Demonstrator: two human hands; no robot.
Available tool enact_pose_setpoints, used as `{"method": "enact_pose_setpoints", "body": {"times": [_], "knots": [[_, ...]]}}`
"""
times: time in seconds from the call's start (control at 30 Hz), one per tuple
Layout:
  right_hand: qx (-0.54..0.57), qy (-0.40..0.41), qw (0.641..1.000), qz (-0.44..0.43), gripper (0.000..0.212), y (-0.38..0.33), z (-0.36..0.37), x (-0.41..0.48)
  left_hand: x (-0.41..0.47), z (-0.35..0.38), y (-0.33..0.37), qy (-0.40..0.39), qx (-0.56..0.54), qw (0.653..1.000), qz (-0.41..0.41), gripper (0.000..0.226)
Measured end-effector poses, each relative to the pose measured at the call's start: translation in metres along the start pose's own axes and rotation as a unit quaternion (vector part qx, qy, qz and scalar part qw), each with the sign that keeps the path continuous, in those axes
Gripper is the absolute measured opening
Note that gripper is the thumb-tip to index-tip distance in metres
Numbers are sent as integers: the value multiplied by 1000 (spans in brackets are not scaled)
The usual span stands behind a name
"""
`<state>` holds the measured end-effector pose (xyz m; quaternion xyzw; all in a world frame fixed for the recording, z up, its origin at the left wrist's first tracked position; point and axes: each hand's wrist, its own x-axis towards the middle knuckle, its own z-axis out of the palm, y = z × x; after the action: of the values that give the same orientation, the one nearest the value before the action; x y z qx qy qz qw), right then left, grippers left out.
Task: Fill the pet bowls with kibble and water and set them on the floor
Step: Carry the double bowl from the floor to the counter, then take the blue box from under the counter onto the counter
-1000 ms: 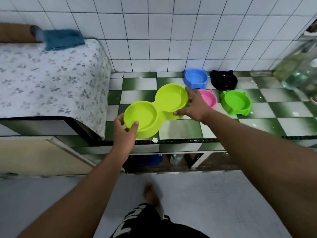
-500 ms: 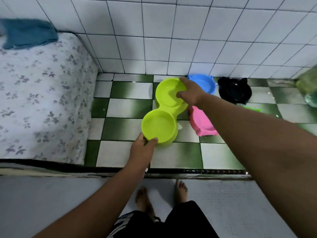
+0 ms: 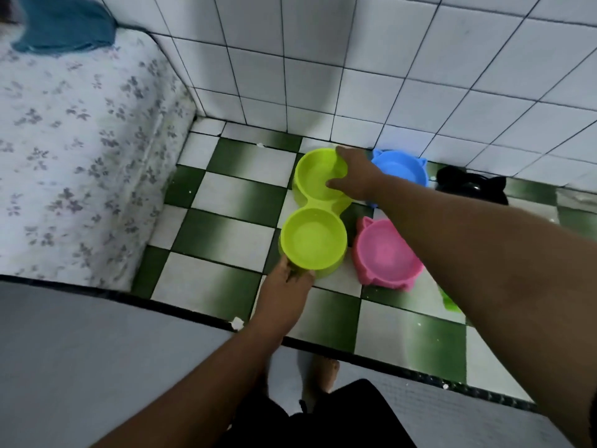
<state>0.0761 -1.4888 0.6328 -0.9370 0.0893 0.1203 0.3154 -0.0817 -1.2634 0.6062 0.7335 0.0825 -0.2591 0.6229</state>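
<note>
Checkered counter: double bowl between hands.

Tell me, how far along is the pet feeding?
Barely begun. Both hands, left hand and right hand, hold the lime double bowl on the checkered counter. Its cups look empty, as does the pink bowl. Filling and floor placement remain.

text: none readable | labels/brands/numbers: none on bowls, tiles or cloth | note: view blurred, so any small print may simply be too faint to see
</note>
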Motion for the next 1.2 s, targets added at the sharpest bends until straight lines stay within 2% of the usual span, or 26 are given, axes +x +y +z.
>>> {"method": "enact_pose_setpoints", "body": {"times": [0.23, 0.33, 0.43, 0.53, 0.63, 0.67, 0.73, 0.9, 1.2], "knots": [[-1, -10, 1000, 0, 94, 8, 6, 6, 0, 4, 2, 33, 19, 999, 0, 60], [-4, 10, 1000, -12, 94, 8, 5, 2, 2, 1, 0, 35, 18, 999, -14, 52], [5, 68, 997, -26, 87, 3, 9, -14, -2, -3, 4, 29, 19, 999, -14, 44], [25, 156, 986, -47, 81, -8, 26, -44, -1, -18, 6, -6, 48, 999, -2, 57], [19, 210, 974, -87, 68, -30, 54, -88, -5, -44, 9, -49, 119, 992, 10, 79], [18, 226, 969, -101, 64, -39, 65, -104, -7, -54, 9, -61, 139, 988, 16, 81], [14, 258, 959, -117, 58, -58, 86, -136, -17, -77, 9, -86, 186, 978, 39, 69], [30, 319, 944, -73, 46, -104, 154, -223, -49, -144, -15, -124, 269, 949, 105, 71], [55, 280, 958, -24, 41, -138, 268, -348, -124, -227, -100, -156, 344, 910, 173, 54]]}}
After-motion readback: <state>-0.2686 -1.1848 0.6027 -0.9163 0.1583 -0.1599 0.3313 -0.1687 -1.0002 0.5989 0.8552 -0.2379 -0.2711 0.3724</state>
